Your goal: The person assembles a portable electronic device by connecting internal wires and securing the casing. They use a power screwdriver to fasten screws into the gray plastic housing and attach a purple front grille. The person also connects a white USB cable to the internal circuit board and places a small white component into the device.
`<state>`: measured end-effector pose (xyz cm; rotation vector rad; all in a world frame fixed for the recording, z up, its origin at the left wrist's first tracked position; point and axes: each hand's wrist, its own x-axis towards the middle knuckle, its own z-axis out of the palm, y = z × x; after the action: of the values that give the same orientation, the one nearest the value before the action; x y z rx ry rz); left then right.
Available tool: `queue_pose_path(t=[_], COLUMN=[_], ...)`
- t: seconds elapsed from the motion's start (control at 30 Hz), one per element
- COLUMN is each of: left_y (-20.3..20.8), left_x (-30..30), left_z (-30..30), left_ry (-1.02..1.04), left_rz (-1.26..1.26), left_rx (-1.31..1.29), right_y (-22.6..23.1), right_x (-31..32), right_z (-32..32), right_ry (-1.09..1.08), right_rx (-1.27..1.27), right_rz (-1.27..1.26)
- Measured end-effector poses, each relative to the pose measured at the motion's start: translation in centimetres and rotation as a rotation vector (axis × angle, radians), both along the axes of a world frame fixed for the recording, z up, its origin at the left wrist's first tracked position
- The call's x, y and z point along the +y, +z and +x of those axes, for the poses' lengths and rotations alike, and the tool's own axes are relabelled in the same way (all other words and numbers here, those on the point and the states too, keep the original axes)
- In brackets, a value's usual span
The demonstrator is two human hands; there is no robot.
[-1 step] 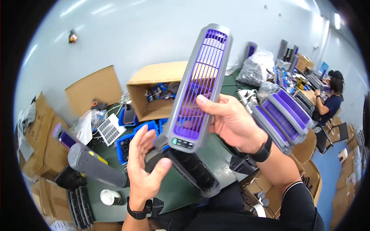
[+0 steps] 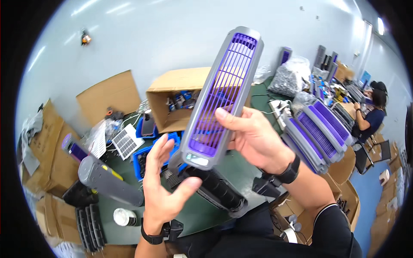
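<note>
In my right hand (image 2: 260, 139) is a long grey fan cover with a purple slatted grille (image 2: 221, 92), tilted over the table. My thumb lies across the slats and the fingers go behind the edge. The background shows through the slats. A small panel with markings sits at the cover's lower end. Near that end, my left hand (image 2: 167, 185) is open with thumb and fingers apart, seemingly not touching it. Beneath lies a fan body with a black inner cylinder (image 2: 217, 187) and a grey rounded end, partly hidden by the cover and my left hand.
An open cardboard box (image 2: 176, 79) with small parts stands behind blue bins (image 2: 140, 161). At left are a grey cylindrical housing (image 2: 107, 180), a white tub (image 2: 124, 217) and black strips (image 2: 90, 228). Several purple-grilled covers (image 2: 320, 129) are stacked right; a person (image 2: 372, 114) sits beyond.
The cover's lower end has swung slightly left and down, toward my left hand. My left thumb has moved a little to the right. The whole view has shifted slightly.
</note>
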<state>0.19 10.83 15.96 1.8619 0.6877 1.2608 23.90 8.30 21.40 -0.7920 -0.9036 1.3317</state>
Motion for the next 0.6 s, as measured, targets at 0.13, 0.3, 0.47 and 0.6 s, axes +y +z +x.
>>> queue_pose_path(t=[0.13, 0.3, 0.47, 0.6], left_y=[2.1, 0.0, 0.3, 1.1], left_x=[-1.0, -2.0, -2.4, -4.1], left_z=[-0.8, -2.9, -3.0, -3.0], left_ry=[0.272, 0.472, 0.402, 0.424], left_rz=[0.288, 0.297, 0.405, 0.556], left_rx=[0.441, 0.447, 0.407, 0.551], right_y=[-2.7, -3.2, -0.8, 3.0], right_x=[1.3, 0.3, -3.7, -1.7], right_z=[-6.2, -8.3, -3.4, -5.8], right_ry=[0.099, 0.255, -0.377, -0.233], right_rx=[0.128, 0.012, -1.448, -1.728], right_rz=[-0.006, -0.044, 0.863, 1.198])
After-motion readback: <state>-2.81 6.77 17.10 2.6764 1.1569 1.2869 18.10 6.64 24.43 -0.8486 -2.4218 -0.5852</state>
